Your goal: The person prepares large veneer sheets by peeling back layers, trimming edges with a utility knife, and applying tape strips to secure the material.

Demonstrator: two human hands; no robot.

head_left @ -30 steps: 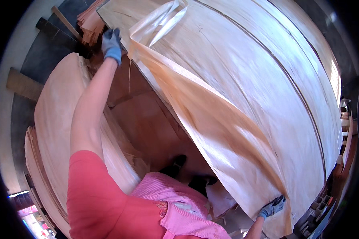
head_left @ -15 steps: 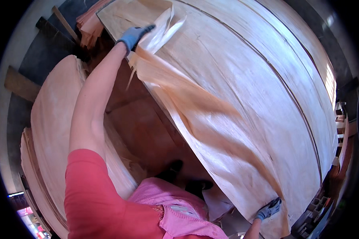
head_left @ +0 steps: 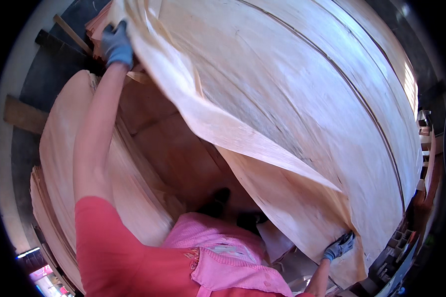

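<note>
A thin, pale wood veneer sheet (head_left: 223,127) is lifted along its near left edge and folds over itself in a long diagonal crease. At the upper left, my left hand (head_left: 117,45), in a grey-blue glove, grips the sheet's far edge, with its fingers slightly blurred. My right hand (head_left: 339,246), gloved as well, is closed on the sheet's near end at the lower right, its fingertips partly hidden at the fold. Beneath the raised sheet lies a wide stack of veneer (head_left: 302,89) with dark lengthwise splits.
Another veneer stack (head_left: 64,143) stands to my left, across a brown gap of floor (head_left: 168,148) where my dark shoes show. Reddish sheets (head_left: 95,29) are bunched at the upper left. Wooden bars (head_left: 25,114) jut out along the left. Hollow blocks (head_left: 396,242) sit at the lower right.
My left hand has moved left, drawing the sheet's far end with it. The raised edge now folds over more sharply. My right hand has shifted slightly upward, still at the near end.
</note>
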